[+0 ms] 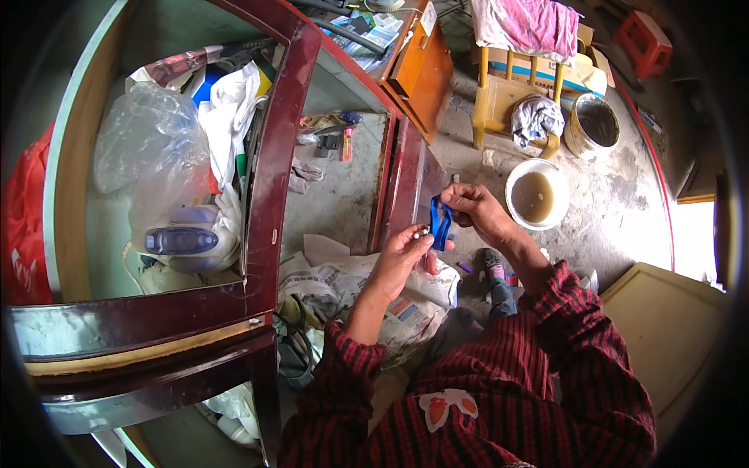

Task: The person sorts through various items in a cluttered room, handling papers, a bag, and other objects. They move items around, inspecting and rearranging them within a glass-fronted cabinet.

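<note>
Head view, looking down over red-and-black checked sleeves. Both hands raised just right of the dark red cabinet frame [273, 156], close together. Between them, a blue strap [441, 222], folded into a narrow loop and hanging roughly upright. Right hand [476, 209] closed around the strap's upper end, fingers curled over it. Left hand [404, 253] pinching the strap's lower part with thumb and fingertips, with a small pale piece [421, 232] at those fingertips; too small to tell what kind.

Inside the cabinet frame, on the upper shelf: a crumpled clear plastic bag [152, 140], white cloth [230, 117] just beside it toward the frame's middle post, and a grey handheld device [181, 240] lying below the bag. Right of the middle post, on a bare grey shelf, a few small tools [335, 139] near the back. Below the frame's right part and beneath the left hand, crumpled newspaper [351, 285].

Well right of the frame, on the concrete floor: a white bucket [537, 195] with murky brown liquid just beyond the right hand, a yellow wooden chair [507, 97] with a grey rag on the seat and a pink cloth [530, 25] over its back, and a dirty round pail [593, 125] next to the chair. A pale board [663, 327] lying at the far lower right.
</note>
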The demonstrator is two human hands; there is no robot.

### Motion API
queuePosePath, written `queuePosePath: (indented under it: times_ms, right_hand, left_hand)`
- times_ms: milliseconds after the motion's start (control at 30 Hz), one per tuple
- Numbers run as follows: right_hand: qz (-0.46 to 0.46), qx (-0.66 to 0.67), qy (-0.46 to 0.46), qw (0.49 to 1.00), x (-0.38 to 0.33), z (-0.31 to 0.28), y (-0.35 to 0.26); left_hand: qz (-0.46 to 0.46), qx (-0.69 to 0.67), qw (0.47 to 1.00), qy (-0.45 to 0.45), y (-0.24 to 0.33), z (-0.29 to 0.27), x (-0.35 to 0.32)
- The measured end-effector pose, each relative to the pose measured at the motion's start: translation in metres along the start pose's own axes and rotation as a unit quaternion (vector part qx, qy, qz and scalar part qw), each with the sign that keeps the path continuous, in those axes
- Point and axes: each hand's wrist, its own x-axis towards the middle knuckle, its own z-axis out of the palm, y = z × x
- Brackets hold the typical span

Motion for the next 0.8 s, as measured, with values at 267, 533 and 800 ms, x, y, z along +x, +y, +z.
queuePosePath:
  times_ms: [267, 533, 800]
  right_hand:
    - [0.06, 0.102, 0.143, 0.983, -0.051, -0.047, 0.056]
    - [0.205, 0.048, 0.192, 0.959, -0.135, -0.102, 0.134]
    - [0.251, 0.026, 0.265, 0.93, -0.147, -0.137, 0.143]
  left_hand:
    - [0.134, -0.244, 0.948, 0.152, 0.049, -0.064, 0.031]
    - [0.24, -0.37, 0.89, 0.117, 0.128, -0.186, 0.149]
    - [0.117, -0.451, 0.865, 0.188, 0.122, -0.167, 0.224]
